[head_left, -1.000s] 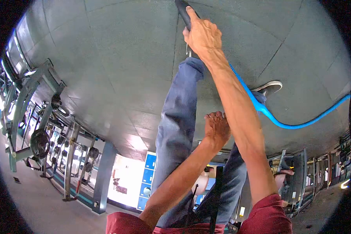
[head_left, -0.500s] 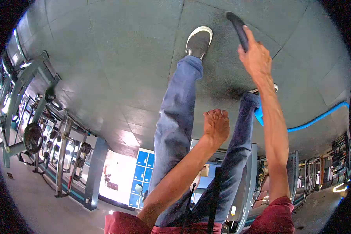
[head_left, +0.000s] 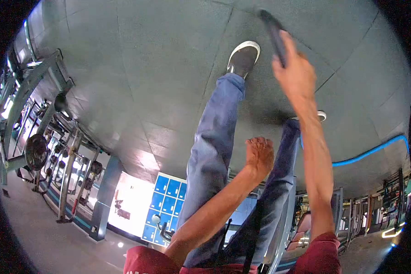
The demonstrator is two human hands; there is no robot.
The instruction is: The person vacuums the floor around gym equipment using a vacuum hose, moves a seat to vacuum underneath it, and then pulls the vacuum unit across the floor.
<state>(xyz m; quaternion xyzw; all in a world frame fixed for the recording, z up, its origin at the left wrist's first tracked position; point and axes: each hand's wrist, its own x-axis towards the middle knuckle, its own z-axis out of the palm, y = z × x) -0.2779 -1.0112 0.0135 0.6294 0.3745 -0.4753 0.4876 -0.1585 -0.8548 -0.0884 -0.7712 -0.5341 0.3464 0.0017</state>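
Observation:
My right hand [head_left: 297,75] is wrapped round a long, dark, slightly curved tool [head_left: 274,34], held over the grey floor to the right of a dark shoe [head_left: 243,59]; motion blurs it. Between my blue-trousered legs [head_left: 214,132], near the right thigh, my left hand [head_left: 260,155] has its fingers curled in, and nothing shows in it. A blue hose [head_left: 370,153] runs across the floor to the right of my right forearm.
Gym racks with weight plates [head_left: 36,152] stand at the left, beside a grey pillar [head_left: 106,201]. Blue lockers [head_left: 169,201] show at the bottom centre. More equipment [head_left: 370,212] lines the lower right. Dark floor tiles [head_left: 169,59] spread ahead.
The view has shifted, so the shoe and legs appear further right and lower. Relative to the shoe, my right hand and the dark tool have moved left. My left hand stays curled.

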